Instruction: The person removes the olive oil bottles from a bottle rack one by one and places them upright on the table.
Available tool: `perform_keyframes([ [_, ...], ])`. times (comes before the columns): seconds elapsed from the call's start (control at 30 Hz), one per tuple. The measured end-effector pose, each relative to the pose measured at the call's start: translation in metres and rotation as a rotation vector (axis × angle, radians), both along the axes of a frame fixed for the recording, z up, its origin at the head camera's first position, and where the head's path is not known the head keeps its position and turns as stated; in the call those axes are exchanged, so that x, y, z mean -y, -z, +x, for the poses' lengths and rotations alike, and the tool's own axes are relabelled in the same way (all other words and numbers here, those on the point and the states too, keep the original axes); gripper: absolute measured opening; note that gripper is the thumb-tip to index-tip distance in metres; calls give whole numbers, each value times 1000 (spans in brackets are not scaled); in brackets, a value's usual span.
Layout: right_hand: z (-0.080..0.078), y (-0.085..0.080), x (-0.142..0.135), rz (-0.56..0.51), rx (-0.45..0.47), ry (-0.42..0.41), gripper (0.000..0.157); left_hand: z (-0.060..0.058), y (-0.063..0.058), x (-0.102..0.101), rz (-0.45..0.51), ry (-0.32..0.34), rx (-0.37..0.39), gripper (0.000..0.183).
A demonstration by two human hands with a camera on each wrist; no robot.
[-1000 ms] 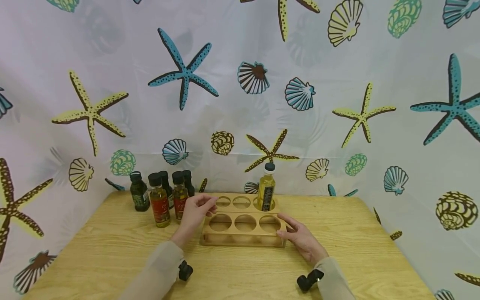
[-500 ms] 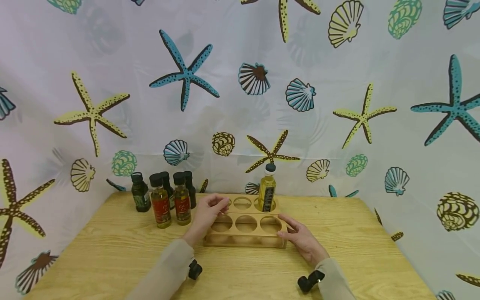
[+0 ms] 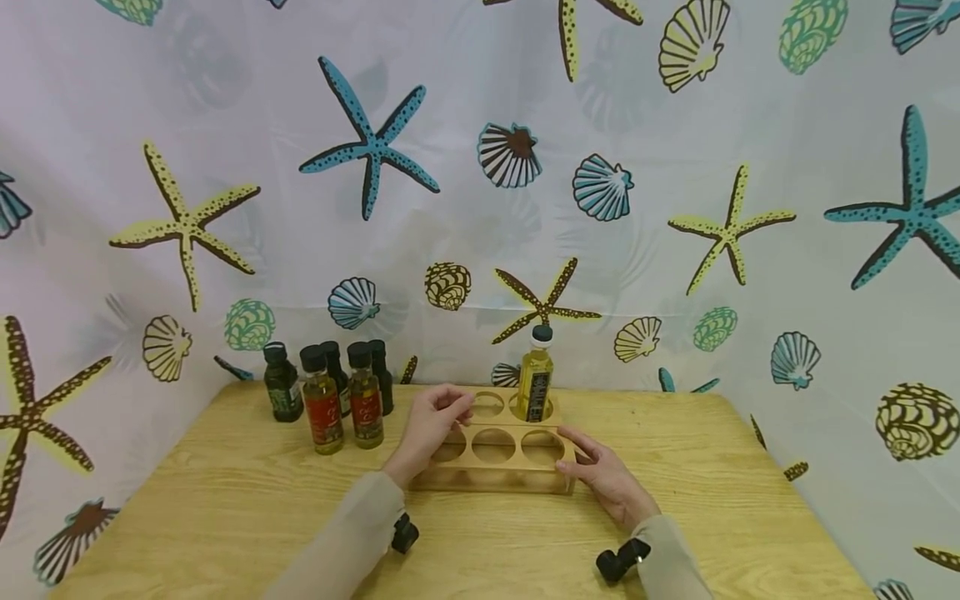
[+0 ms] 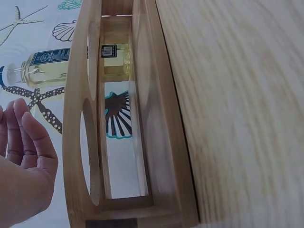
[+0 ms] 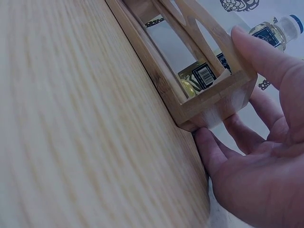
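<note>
A two-tier wooden bottle rack (image 3: 491, 479) with round holes stands on the table. In its back right hole stands a bottle of yellow oil (image 3: 536, 379) with a dark cap and dark label. My left hand (image 3: 435, 425) hovers over the rack's left end, fingers loosely bent around nothing; the left wrist view shows these fingers (image 4: 28, 133) beside the rack's holed board. At the rack's right end, my right hand (image 3: 607, 483) holds the corner. The right wrist view has its digits (image 5: 256, 52) spread across the end panel, from upper edge to tabletop.
Left of the rack stand two red-labelled oil bottles (image 3: 324, 412) (image 3: 366, 408) with black caps. Several dark bottles (image 3: 282, 387) stand behind and beside them. A cloth with starfish and shells (image 3: 450, 233) hangs behind the wooden table (image 3: 225, 500).
My left hand has moved right, from beside the red-labelled bottles to over the rack's left holes. My right hand stays at the rack's right end.
</note>
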State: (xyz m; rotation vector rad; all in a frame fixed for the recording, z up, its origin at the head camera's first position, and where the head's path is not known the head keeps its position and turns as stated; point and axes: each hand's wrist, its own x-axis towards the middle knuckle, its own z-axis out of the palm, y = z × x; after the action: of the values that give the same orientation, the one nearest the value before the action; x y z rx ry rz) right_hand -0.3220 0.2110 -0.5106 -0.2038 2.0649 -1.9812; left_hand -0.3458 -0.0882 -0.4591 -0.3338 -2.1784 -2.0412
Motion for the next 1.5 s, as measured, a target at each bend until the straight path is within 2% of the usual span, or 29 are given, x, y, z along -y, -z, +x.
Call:
perform_keyframes([
  [0.4,-3,1,1,-10,7,26,63,-4,-3,-12,17,-9,-28,16],
  [0.73,-4,1,0,0,6,25,64,-9,-9,-23,72,-37,47,16],
  [1.0,-2,0,0,3,0,14,64,-13,-11,-35,117,-25,36,17],
  [1.27,-2,2,0,-3,8,13,62,-17,-10,-41,92,-20,59,16],
  [1.5,-4,3,-1,6,4,8,64,-18,-16,-46,90,-22,62,20],
])
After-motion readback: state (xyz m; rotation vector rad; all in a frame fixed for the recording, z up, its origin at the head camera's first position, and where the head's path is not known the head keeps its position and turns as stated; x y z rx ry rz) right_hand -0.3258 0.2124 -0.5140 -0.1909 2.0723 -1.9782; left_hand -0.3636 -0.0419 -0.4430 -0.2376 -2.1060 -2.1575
